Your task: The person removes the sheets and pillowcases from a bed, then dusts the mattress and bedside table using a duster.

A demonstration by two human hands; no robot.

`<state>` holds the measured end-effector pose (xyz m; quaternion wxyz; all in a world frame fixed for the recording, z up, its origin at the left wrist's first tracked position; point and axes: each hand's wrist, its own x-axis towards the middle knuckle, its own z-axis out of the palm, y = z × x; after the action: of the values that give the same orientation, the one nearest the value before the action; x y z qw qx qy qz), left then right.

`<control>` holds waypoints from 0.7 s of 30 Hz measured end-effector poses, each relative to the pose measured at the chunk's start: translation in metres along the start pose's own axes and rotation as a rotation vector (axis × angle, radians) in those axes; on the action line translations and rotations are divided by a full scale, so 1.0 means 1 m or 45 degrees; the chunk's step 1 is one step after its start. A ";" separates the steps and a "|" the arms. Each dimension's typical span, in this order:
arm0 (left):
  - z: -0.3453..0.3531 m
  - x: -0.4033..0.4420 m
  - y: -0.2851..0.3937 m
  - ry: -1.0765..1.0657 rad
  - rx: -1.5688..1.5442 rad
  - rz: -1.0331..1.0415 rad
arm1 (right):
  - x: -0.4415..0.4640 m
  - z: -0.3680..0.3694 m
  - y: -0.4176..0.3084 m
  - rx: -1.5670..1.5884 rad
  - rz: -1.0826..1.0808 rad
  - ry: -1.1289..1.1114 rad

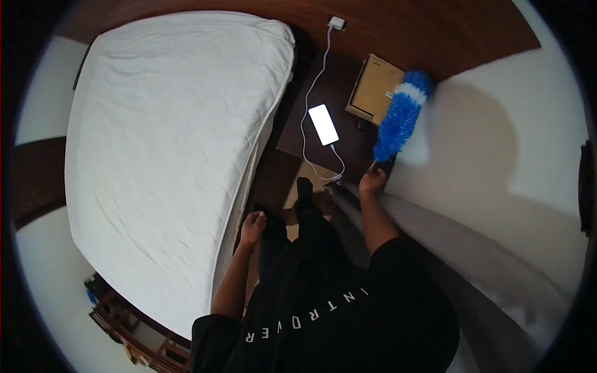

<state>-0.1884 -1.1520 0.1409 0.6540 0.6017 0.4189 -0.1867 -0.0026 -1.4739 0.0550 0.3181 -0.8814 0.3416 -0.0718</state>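
Observation:
My right hand (373,181) is closed round the handle of a blue duster (398,123) with a white band near its top. The duster's fluffy head leans up beside the right side of a cardboard box (379,87) on the dark nightstand (295,127). A phone (323,125) with a bright white screen lies on the nightstand, a white cable (305,102) plugged into its lower end. My left hand (254,225) is beside the bed's edge, its fingers curled together; whether anything is in them is too small to tell.
A bed with a white mattress (174,124) fills the left side. The cable runs up to a wall charger (336,23). A small dark object (362,125) lies below the box. Grey cloth (460,242) hangs at the right, by a pale wall (497,124). Wooden furniture (134,332) stands at lower left.

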 end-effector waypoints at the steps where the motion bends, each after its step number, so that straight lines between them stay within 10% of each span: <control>1: 0.002 0.000 -0.010 0.023 -0.027 -0.006 | -0.010 -0.001 -0.004 0.278 0.106 -0.117; 7: 0.014 -0.004 -0.039 0.050 -0.261 -0.008 | -0.106 0.008 -0.020 0.586 0.312 -1.102; 21: 0.002 -0.083 -0.132 0.827 -0.886 0.108 | -0.298 -0.006 -0.101 -0.627 -0.719 -2.431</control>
<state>-0.3345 -1.2032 0.1220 0.6588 0.3909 0.6144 0.1891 -0.1741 -1.2271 0.1481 0.2392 -0.6600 -0.2688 0.6595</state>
